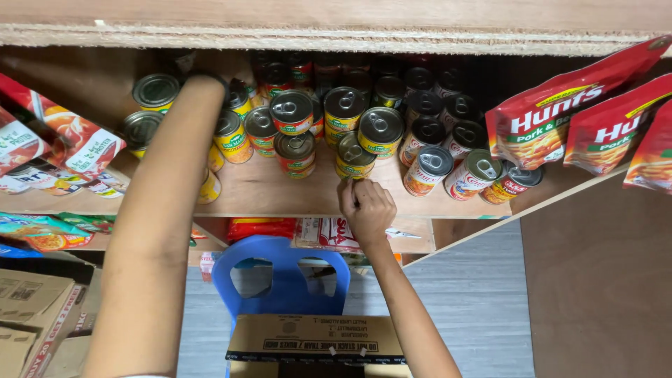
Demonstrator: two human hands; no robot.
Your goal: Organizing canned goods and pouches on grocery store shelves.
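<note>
Meanwhile, right hand [365,208] fingers [348,190] curl together just below a green-labelled can [353,157] on the stocked shelf [259,192]; left hand's fingers are hidden deeper among cans.

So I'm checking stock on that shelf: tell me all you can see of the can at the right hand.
The can is short and round, with a silver pull-tab lid and a yellow-green label. It stands at the front of the wooden shelf, tilted toward the camera. The right hand touches its lower edge; other cans crowd behind it.
</note>
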